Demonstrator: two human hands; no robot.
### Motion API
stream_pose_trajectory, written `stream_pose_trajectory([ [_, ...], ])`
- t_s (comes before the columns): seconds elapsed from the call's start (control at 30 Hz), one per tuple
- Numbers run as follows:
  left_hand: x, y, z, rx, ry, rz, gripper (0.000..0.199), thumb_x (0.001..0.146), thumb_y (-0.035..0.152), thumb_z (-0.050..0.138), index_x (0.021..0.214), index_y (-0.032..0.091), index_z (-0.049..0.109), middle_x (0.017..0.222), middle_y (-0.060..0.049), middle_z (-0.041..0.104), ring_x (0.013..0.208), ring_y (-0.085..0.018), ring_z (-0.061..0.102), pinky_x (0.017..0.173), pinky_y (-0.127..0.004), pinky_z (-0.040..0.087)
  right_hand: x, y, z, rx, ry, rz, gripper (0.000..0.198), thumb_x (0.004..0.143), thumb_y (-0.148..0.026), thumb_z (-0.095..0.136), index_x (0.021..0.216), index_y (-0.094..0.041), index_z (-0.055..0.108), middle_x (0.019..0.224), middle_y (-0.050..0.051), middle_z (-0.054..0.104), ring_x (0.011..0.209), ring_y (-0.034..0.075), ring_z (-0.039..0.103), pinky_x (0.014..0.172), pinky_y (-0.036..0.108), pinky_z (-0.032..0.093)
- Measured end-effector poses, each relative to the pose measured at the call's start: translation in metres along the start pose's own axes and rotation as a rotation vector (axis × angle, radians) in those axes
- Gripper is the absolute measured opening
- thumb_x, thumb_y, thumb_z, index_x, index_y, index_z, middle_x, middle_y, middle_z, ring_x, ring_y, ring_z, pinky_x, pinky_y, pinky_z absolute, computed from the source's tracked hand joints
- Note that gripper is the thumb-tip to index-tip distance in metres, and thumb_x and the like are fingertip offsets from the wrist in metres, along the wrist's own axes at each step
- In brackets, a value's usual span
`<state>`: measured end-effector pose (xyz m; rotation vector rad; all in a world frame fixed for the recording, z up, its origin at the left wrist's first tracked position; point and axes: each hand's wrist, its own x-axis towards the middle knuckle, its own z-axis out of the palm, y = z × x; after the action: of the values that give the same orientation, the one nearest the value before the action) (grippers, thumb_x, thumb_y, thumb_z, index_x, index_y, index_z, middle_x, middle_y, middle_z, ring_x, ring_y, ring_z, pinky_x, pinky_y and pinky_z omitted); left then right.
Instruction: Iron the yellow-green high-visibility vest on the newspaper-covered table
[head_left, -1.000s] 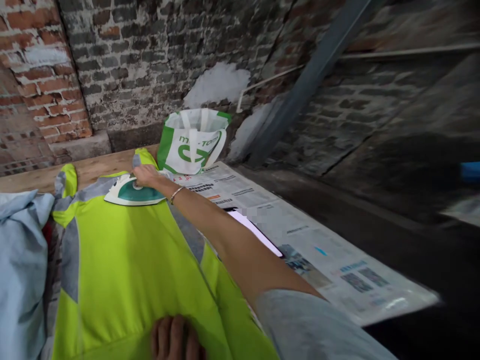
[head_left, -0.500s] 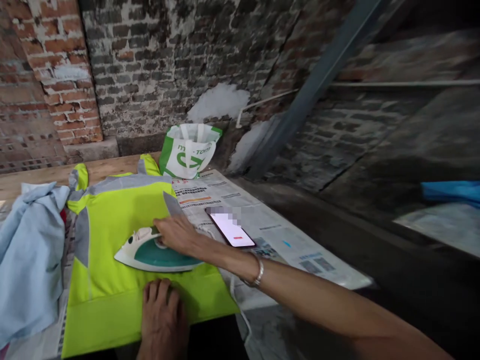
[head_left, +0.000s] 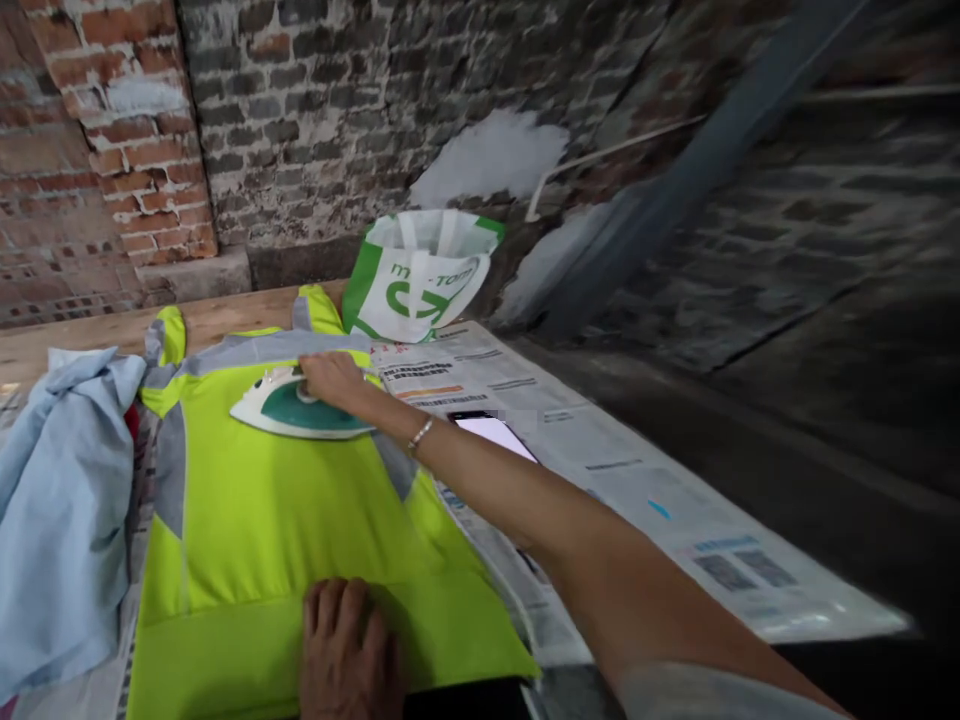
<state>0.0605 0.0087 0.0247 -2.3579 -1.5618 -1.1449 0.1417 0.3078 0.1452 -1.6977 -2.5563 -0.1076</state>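
Observation:
A neon yellow-green garment [head_left: 270, 510] with grey panels lies spread out in front of me. My right hand [head_left: 334, 382], a silvery bracelet at its wrist, is closed around the handle of a white and teal clothes iron [head_left: 300, 410]. The iron rests on the upper part of the garment, its tip pointing left. Down at the hem, my left hand [head_left: 349, 640] lies on the cloth with its fingers forward, holding nothing that I can see.
Light-blue cloth [head_left: 64, 520] lies bunched at the left. Newspaper [head_left: 615, 480] covers the surface at the right, with a lit phone [head_left: 495, 437] on it, partly behind my right forearm. A green-and-white bag [head_left: 420, 280] stands at the back before a brick wall [head_left: 315, 120].
My right hand has slid the iron up the garment, from its lower middle towards the grey chest band. My left hand stays on the hem. The view has shifted a little.

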Motion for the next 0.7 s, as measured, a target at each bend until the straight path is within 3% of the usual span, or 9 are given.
stream_pose_trajectory([
  [0.17, -0.004, 0.002, 0.010, -0.023, 0.071, -0.036, 0.020, 0.092, 0.012, 0.048, 0.099, 0.021, 0.063, 0.104, -0.005, 0.068, 0.098, -0.024, 0.061, 0.096, -0.044, 0.047, 0.064, 0.015, 0.007, 0.025, 0.010, 0.136, 0.037, 0.092, -0.025, 0.061, 0.124, -0.011, 0.073, 0.121, 0.024, 0.072, 0.116, 0.036, 0.068, 0.095, 0.041, 0.053],
  [0.3, -0.002, 0.002, 0.004, 0.003, 0.010, 0.000, 0.019, 0.086, 0.010, 0.052, 0.096, 0.022, 0.062, 0.105, -0.004, 0.068, 0.097, -0.023, 0.062, 0.095, -0.041, 0.049, 0.063, 0.008, -0.003, 0.037, -0.037, 0.188, 0.043, 0.088, -0.025, 0.066, 0.127, -0.008, 0.072, 0.127, 0.025, 0.070, 0.118, 0.034, 0.067, 0.094, 0.038, 0.052],
  [0.4, -0.002, 0.001, 0.001, 0.028, -0.002, -0.023, 0.023, 0.080, 0.007, 0.056, 0.096, 0.023, 0.060, 0.105, -0.002, 0.068, 0.098, -0.022, 0.061, 0.094, -0.041, 0.051, 0.027, -0.005, -0.012, 0.034, -0.111, 0.130, 0.042, 0.086, -0.027, 0.068, 0.124, -0.010, 0.074, 0.124, 0.023, 0.073, 0.117, 0.033, 0.068, 0.090, 0.034, 0.052],
  [0.57, -0.006, -0.004, 0.004, 0.055, -0.007, -0.003, 0.026, 0.076, 0.005, 0.063, 0.094, 0.023, 0.058, 0.103, -0.001, 0.066, 0.096, -0.022, 0.061, 0.090, -0.041, 0.052, -0.070, -0.034, -0.023, 0.027, -0.191, -0.071, 0.029, 0.088, -0.033, 0.064, 0.109, -0.019, 0.078, 0.108, 0.015, 0.079, 0.107, 0.031, 0.073, 0.081, 0.032, 0.051],
  [0.7, -0.009, -0.008, 0.005, 0.077, -0.003, 0.018, 0.029, 0.074, 0.006, 0.066, 0.095, 0.023, 0.057, 0.106, -0.002, 0.066, 0.097, -0.023, 0.060, 0.088, -0.042, 0.052, -0.123, -0.054, -0.029, 0.029, -0.186, -0.122, 0.029, 0.090, -0.031, 0.062, 0.112, -0.017, 0.075, 0.105, 0.016, 0.079, 0.105, 0.031, 0.074, 0.079, 0.032, 0.050],
])
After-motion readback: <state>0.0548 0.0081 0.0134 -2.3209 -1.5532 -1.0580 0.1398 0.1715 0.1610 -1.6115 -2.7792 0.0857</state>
